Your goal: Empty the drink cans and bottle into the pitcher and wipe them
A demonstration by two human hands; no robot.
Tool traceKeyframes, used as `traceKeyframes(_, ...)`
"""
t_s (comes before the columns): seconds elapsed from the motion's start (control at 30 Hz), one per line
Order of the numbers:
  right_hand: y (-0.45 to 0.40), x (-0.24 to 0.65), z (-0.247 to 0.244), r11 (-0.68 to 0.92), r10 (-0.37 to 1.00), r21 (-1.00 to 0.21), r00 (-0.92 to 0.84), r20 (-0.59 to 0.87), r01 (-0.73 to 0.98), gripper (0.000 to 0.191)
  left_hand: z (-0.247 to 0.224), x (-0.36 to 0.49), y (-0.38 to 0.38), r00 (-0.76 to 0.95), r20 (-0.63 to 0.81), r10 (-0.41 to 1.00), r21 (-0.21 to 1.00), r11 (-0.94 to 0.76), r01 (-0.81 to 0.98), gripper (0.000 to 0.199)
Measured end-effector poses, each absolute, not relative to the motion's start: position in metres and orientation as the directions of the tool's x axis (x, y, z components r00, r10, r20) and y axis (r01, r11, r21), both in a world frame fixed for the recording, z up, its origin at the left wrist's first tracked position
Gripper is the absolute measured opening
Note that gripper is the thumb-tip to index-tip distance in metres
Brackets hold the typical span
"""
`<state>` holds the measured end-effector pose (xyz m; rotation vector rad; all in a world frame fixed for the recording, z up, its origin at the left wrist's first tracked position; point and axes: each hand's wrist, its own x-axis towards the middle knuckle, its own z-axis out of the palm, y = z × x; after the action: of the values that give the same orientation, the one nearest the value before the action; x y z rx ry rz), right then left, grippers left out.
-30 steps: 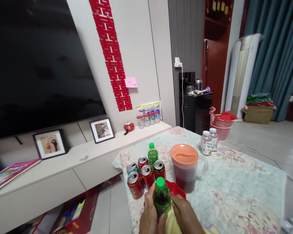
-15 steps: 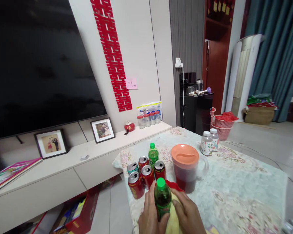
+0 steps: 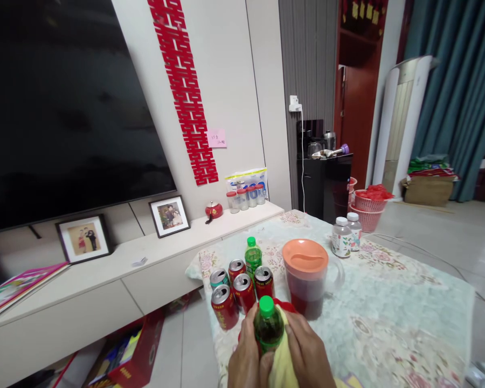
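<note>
A green plastic bottle (image 3: 269, 326) with a bright green cap stands upright between my two hands at the bottom centre. My left hand (image 3: 244, 353) wraps round its left side. A yellow cloth (image 3: 283, 361) is bunched in my right hand (image 3: 309, 345), which presses it against the bottle's right side. Something red (image 3: 286, 306) shows behind the bottle, mostly hidden. Just beyond my hands stand several opened drink cans (image 3: 243, 285) and another green bottle (image 3: 253, 256). To their right is a clear pitcher (image 3: 307, 285) of dark liquid with an orange lid.
A pale floral cloth covers the table (image 3: 404, 302). Two white-capped jars (image 3: 341, 238) stand near its far edge. Along the wall, a white cabinet (image 3: 125, 258) bears picture frames (image 3: 170, 215), a red pot (image 3: 214, 210) and red-lidded jars (image 3: 242, 200). Pink baskets (image 3: 368, 210) stand on the floor beyond.
My right hand and the yellow cloth have shifted slightly up and left round the bottle. My left hand's fingers have moved a little along its side.
</note>
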<state>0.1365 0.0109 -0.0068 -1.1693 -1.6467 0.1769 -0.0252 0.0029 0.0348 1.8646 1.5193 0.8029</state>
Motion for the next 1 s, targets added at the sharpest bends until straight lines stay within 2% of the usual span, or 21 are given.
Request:
traceKeyframes(0.07,0.012,0.138,-0.012,0.398,0.869,-0.716,0.013,0.494,0.573,0.037,0.036,-0.026,0.001,0.164,0.058,0.985,0.765,-0.149,0.627,0.082)
traceKeyframes(0.17,0.012,0.139,-0.017,0.275,0.945,-0.766,-0.015,0.327,0.582,0.034,0.034,-0.026,0.000,0.165,0.051,0.985,0.766,-0.144,0.627,0.079)
traceKeyframes(0.37,0.014,0.139,-0.015,0.212,0.967,-0.761,-0.021,0.253,0.613,0.036,0.033,-0.033,0.005,0.217,0.074,0.973,0.788,-0.190,0.585,0.074)
traceKeyframes(0.53,0.014,0.141,-0.016,0.176,0.978,-0.842,0.006,0.208,0.511,0.039,0.030,-0.034,0.008,0.174,0.115,0.978,0.766,-0.199,0.612,0.073)
traceKeyframes(0.63,0.009,0.146,-0.011,0.207,0.966,-0.867,0.047,0.255,0.453,0.039,0.027,-0.029,0.006,0.130,0.199,0.971,0.748,-0.236,0.620,0.074)
traceKeyframes(0.7,0.005,0.149,-0.003,0.285,0.936,-0.845,0.060,0.348,0.453,0.039,0.026,-0.025,0.005,0.097,0.219,0.971,0.745,-0.231,0.625,0.072)
traceKeyframes(0.83,-0.005,0.148,0.014,0.446,0.828,-0.726,0.067,0.557,0.524,0.040,0.021,-0.022,0.005,0.088,0.250,0.964,0.746,-0.250,0.617,0.068)
traceKeyframes(1.0,-0.006,0.138,0.009,0.528,0.734,-0.612,0.046,0.677,0.589,0.040,0.010,-0.024,0.012,0.115,0.313,0.943,0.762,-0.321,0.562,0.063)
